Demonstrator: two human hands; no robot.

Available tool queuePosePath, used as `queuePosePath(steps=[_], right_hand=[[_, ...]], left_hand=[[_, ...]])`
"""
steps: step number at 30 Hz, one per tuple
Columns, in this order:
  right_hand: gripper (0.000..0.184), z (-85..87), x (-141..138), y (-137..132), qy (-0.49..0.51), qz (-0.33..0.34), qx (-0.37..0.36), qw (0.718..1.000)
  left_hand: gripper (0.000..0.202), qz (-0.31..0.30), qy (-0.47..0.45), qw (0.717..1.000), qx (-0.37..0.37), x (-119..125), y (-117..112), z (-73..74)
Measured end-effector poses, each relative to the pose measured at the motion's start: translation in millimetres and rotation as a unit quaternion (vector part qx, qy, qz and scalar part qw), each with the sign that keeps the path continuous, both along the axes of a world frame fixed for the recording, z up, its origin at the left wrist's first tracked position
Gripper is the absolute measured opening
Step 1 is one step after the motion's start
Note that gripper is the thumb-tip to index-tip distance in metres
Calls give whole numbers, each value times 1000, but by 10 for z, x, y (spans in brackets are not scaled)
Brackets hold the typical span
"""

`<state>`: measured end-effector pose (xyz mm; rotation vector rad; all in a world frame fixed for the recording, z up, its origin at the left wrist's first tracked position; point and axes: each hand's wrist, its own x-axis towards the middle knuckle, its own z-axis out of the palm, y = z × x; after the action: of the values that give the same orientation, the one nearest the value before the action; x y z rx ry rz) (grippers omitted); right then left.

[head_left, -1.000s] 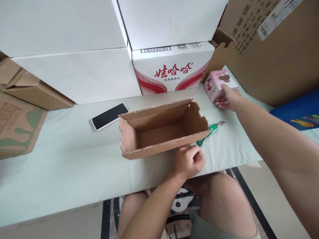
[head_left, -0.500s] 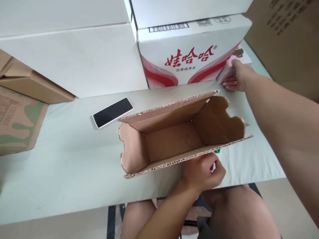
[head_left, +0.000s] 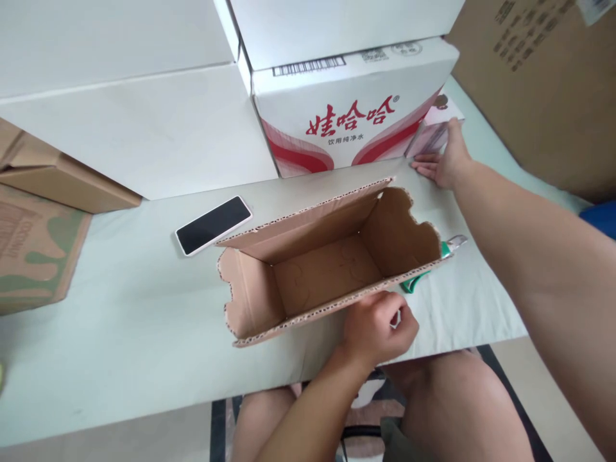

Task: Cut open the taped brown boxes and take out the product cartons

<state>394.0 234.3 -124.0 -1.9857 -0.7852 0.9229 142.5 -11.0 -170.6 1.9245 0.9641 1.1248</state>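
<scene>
An open-topped brown cardboard box (head_left: 327,269), hollow inside with wavy cut ends, stands in the middle of the table. Against its near side rests my left hand (head_left: 382,324), curled into a fist with nothing visible in it. My right hand (head_left: 447,157) reaches to the far right, fingers stretched apart beside a small pink-and-white box (head_left: 430,131). The thumb is at that box's right edge; whether it touches is hard to tell. A green item with a shiny tip (head_left: 416,282) lies partly hidden behind the cardboard box's right end.
A white phone with a dark screen (head_left: 213,226) lies left of the cardboard box. Stacked white cartons, one with red lettering (head_left: 351,122), line the back. Brown cartons stand at left (head_left: 38,250) and at right (head_left: 539,96). The table's near edge runs above my legs.
My right hand has loosened its grip on the pink-and-white box, and its fingers have spread. More of the green item shows. The whole view has shifted slightly; my left fist stays by the cardboard box.
</scene>
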Motion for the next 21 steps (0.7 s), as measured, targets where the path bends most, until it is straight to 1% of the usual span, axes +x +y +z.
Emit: queuePosePath(steps=[2,5,6,8,10,11,12,13,14,15,16,17,18,19,21], right_hand=[[63,-20,-33,-135,35,-24,23,999],[45,-23,-161,-464,13,-35,68,997],[40,-18,-229,-608,4,-23,90,996],[35,4,-401,-927,0,24,134,991],[40,37,-615,-1244,20,90,180,979],[44,53,-733,-1384,40,122,205,970],[49,66,-855,-1507,64,149,230,960],[55,71,-978,-1610,86,167,253,949],[59,65,-1100,-1695,106,176,273,940],[62,46,-1214,-1765,121,175,285,934],[65,14,-1316,-1824,132,171,288,933],[68,-29,-1401,-1877,141,170,283,933],[72,-80,-1465,-1929,145,180,276,933],[77,-133,-1503,-1981,146,197,268,932],[93,-225,-1506,-2091,133,245,257,925]], left_hand=[[20,12,-6,999,30,-31,22,28],[22,36,3,996,77,-101,27,71],[22,46,2,994,95,-132,17,87],[23,66,-7,989,130,-215,-25,123],[20,90,-17,981,170,-334,-82,165],[17,112,-23,972,203,-411,-109,188],[13,145,-32,958,245,-499,-129,209],[9,188,-43,937,291,-598,-139,229],[8,240,-58,910,333,-706,-137,245],[11,298,-79,879,365,-820,-122,257],[18,353,-102,852,374,-935,-97,266],[25,393,-129,839,352,-1047,-63,273],[31,415,-157,843,304,-1152,-27,279],[36,414,-186,860,235,-1247,10,285],[45,372,-242,891,97,-1401,69,296]])
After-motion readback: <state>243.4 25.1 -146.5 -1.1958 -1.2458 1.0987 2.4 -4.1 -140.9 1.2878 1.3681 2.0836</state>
